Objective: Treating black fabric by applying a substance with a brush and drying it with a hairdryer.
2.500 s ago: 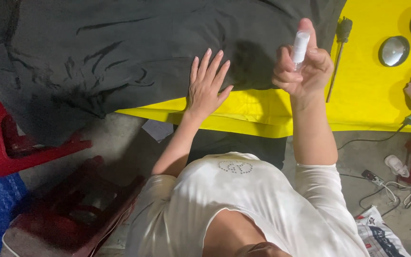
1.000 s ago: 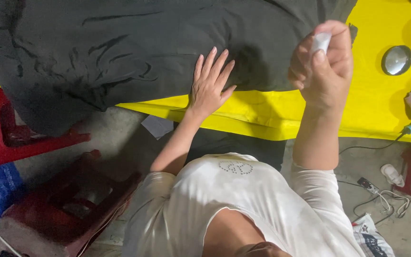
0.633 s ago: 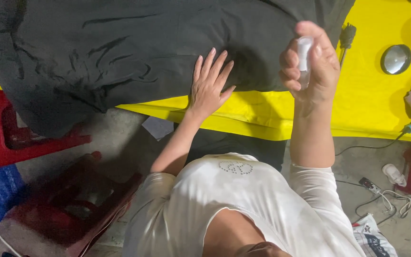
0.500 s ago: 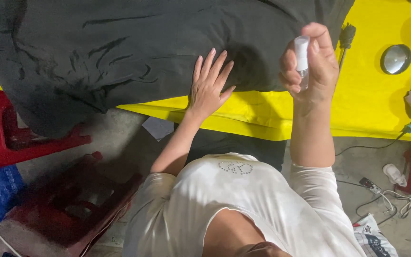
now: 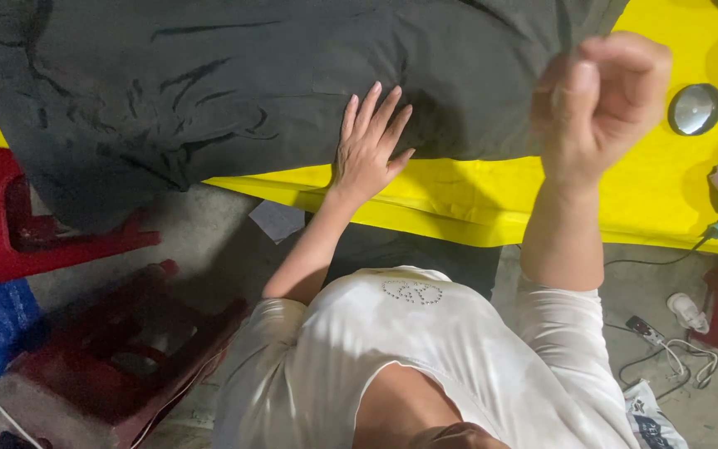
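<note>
Right hand (image 5: 600,100) raised, fisted; one garment (image 5: 251,91).

Matt dark grey cloth (image 5: 209,91), softly creased, lies over a smooth yellow tabletop (image 5: 658,199) covering; a round lid (image 5: 695,109) far right looks shiny metal; the red stools (image 5: 118,349) are scuffed plastic

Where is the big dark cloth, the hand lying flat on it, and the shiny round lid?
dark cloth (image 5: 209,91), head view, on its wrinkled middle.
left hand (image 5: 367,150), head view, on the back of the hand.
shiny round lid (image 5: 695,109), head view, on its centre, on the yellow table.
</note>
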